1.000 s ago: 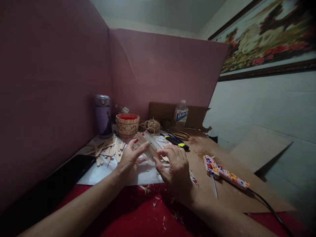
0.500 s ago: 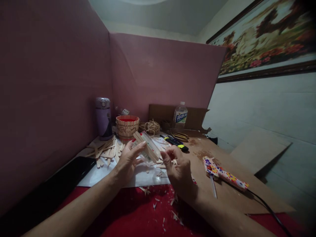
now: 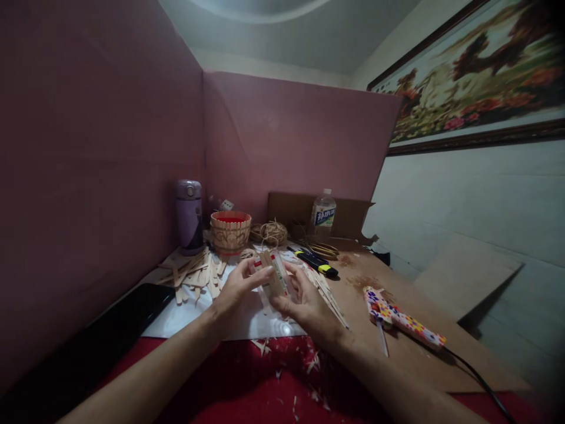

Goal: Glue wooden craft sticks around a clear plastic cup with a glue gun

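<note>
Between left hand (image 3: 236, 291) and right hand (image 3: 306, 297), head view: clear box (image 3: 279, 275) with sticks (image 3: 266, 259) along upper face, long axis running away, far end tipped left. Left hand pinching box and sticks, thumb uppermost; right hand wrapped on box's right edge. Neither hand nearer. Loose sticks (image 3: 203, 274) left of left hand; basket (image 3: 230, 237) beyond; glue gun (image 3: 408, 323) off right.
</note>
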Motion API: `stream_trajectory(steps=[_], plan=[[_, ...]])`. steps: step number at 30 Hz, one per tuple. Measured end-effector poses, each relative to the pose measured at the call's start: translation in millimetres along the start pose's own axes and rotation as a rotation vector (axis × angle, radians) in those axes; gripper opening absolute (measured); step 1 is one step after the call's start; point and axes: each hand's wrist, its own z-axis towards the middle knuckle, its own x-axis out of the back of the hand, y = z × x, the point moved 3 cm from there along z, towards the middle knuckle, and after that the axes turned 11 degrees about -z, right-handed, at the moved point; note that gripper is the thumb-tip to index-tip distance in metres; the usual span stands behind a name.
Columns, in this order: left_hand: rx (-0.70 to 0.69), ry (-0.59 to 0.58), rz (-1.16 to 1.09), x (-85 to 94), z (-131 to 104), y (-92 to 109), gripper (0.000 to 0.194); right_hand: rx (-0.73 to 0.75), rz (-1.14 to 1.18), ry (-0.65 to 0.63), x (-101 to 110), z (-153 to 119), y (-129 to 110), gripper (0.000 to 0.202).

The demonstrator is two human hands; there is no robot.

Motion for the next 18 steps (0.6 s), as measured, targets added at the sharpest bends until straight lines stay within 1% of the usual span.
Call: stream_trajectory(steps=[3, 4, 6, 7, 10, 14, 18], plan=[[-0.258, 0.109, 0.108, 7.8, 0, 10, 0.044, 0.004, -0.004, 0.052, 2, 1, -1, 0.053], [-0.326, 0.105, 0.156, 8.7, 0, 13, 0.037, 0.016, -0.020, 0.064, 2, 1, -1, 0.051], [-0.406, 0.052, 0.230, 8.1, -2, 18, 0.021, 0.029, -0.045, 0.066, 3, 1, 1, 0.052], [-0.423, 0.025, 0.252, 7.3, -3, 20, 0.017, 0.029, -0.051, 0.056, 2, 0, 2, 0.053], [-0.434, -0.013, 0.265, 4.5, -4, 24, 0.015, 0.026, -0.061, 0.004, 1, -1, 10, 0.060], [-0.381, -0.018, 0.248, 1.2, -6, 26, 0.016, 0.038, -0.069, -0.030, 0, -2, 15, 0.062], [-0.355, -0.013, 0.244, 1.4, -6, 27, 0.017, 0.021, -0.004, -0.057, -2, -1, 12, 0.060]])
